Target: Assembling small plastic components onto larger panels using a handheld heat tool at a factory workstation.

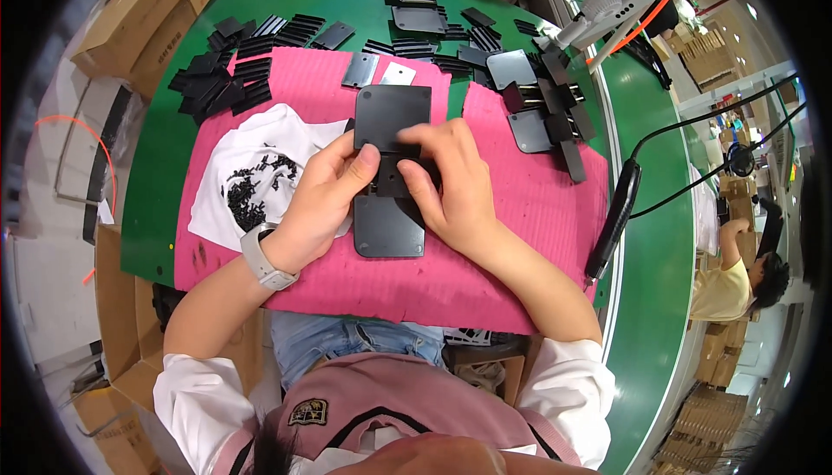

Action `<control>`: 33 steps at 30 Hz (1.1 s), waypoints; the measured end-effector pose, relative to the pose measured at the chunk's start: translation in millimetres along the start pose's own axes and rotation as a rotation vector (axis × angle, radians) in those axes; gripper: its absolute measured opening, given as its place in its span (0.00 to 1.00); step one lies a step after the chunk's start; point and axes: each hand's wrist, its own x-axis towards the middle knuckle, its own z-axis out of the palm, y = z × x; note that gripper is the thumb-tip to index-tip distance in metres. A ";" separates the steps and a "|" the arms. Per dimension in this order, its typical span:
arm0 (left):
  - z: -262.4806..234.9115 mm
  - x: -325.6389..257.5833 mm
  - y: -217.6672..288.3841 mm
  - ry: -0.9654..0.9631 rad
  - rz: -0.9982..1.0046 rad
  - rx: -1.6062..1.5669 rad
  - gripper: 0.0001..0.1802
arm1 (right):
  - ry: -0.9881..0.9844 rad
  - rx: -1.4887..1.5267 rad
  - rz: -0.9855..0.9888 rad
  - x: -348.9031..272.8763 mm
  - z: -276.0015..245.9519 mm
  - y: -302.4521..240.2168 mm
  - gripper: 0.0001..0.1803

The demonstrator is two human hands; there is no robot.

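Observation:
My left hand grips a black bracket assembly by its left side, thumb pressed on the middle. Two flat, rounded-corner plates make up its far and near ends, with a narrower joint between them. On the right side, my right hand closes its thumb and fingers around that joint; the hands partly hide it. Beside my left wrist, many small black screws lie heaped on a white cloth. Underneath is a pink ribbed mat.
Black slats and plates are piled at the far left. Bracket assemblies lie at the right. A corded black power screwdriver rests by the mat's right edge on the green table. Cardboard boxes stand at left; other people appear beyond.

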 end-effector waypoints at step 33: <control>-76.7 -25.9 45.4 0.197 0.452 1.492 0.05 | 0.144 -0.033 0.496 -0.7 -87.7 6.7 0.03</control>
